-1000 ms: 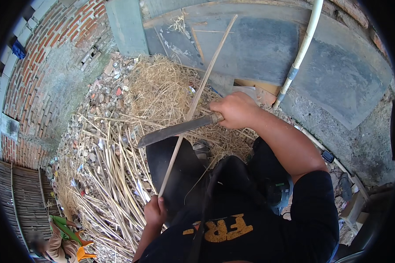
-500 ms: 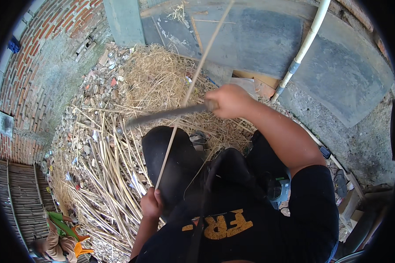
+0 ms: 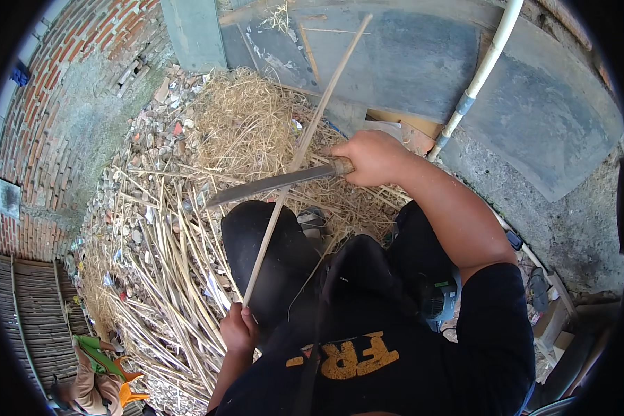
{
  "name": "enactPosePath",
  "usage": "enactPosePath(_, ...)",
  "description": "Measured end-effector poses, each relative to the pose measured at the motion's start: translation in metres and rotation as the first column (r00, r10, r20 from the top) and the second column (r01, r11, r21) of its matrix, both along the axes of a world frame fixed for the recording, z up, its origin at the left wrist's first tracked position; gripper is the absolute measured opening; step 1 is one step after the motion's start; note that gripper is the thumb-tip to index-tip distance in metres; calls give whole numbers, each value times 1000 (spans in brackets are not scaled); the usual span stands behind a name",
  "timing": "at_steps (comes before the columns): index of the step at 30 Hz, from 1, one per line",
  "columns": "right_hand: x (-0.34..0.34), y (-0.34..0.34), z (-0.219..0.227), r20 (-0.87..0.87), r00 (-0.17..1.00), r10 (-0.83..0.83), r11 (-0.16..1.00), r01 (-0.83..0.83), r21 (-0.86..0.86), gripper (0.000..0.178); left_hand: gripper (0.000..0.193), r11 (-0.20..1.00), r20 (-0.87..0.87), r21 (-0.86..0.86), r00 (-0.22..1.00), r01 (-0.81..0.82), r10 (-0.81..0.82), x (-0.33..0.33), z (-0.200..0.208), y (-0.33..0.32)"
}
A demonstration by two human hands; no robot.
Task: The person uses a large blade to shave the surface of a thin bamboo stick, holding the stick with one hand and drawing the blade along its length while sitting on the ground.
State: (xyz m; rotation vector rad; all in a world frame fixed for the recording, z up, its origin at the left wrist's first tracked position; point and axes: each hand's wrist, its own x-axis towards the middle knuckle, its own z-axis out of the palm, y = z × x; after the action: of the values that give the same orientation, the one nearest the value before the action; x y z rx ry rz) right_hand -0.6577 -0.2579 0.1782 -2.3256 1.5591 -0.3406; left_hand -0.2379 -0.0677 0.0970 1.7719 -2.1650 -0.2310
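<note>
A long pale bamboo strip (image 3: 268,239) slants from my lap up and away to the right. Its near end is gripped in my left hand (image 3: 239,328), beside my left knee. Closed around the wooden handle of a machete (image 3: 260,186) is my right hand (image 3: 376,158). The machete's dark blade points left and crosses the strip just beyond my knee, seemingly against it. Past the crossing, the strip looks wider and rises over the straw. The fingers' undersides are hidden on both hands.
Many cut bamboo strips (image 3: 180,277) lie on the rubble to the left. A heap of thin shavings (image 3: 246,121) sits ahead. A brick wall (image 3: 48,132) stands left, grey panels and a white pipe (image 3: 489,62) ahead. Another person (image 3: 97,388) is at the lower left.
The strip has slid a little toward me, and its far end now shows below the top edge. The machete's tip has dropped slightly, and more of its blade face shows.
</note>
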Motion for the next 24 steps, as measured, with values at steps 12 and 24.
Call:
enactPosePath(12, 7, -2, -10, -68, 994, 83, 997, -83, 3, 21, 30, 995, 40, 88, 999, -41, 37, -9, -5, 10)
enactPosePath(24, -13, -8, -11, 44, 999, -28, 992, 33, -123, 17, 28, 997, -23, 58, 999, -41, 42, -4, -20, 9)
